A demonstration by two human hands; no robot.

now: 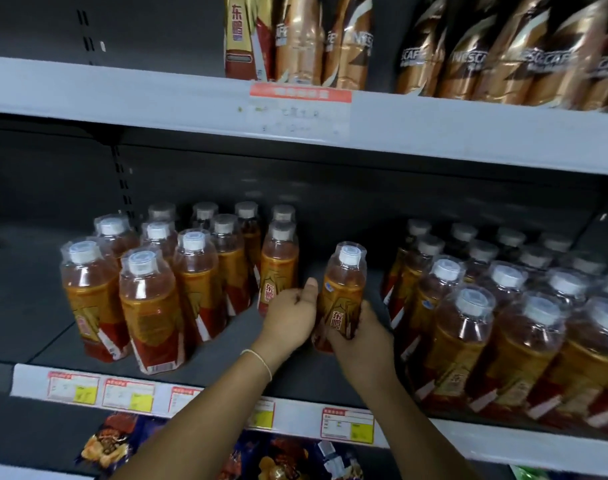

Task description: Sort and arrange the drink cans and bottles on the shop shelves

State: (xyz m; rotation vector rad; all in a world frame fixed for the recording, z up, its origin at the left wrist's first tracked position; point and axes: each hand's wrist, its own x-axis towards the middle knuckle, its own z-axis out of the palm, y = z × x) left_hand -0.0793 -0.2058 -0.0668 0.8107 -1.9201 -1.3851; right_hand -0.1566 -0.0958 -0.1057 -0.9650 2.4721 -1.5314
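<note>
An orange drink bottle (344,289) with a white cap stands alone in the gap on the middle shelf (198,375). My right hand (361,337) grips its lower part from the right. My left hand (292,313) rests against its left side, thumb up along the label, and its fingers reach toward another bottle (278,268) at the edge of the left group. That left group of orange bottles (150,289) stands in rows. A denser right group of orange bottles (503,323) fills the shelf's right side.
Brown coffee bottles (503,50) and one tall orange-red bottle (247,36) stand on the upper shelf (122,95). Price tags (347,426) line the middle shelf's front edge. Snack packets (112,441) lie on the shelf below.
</note>
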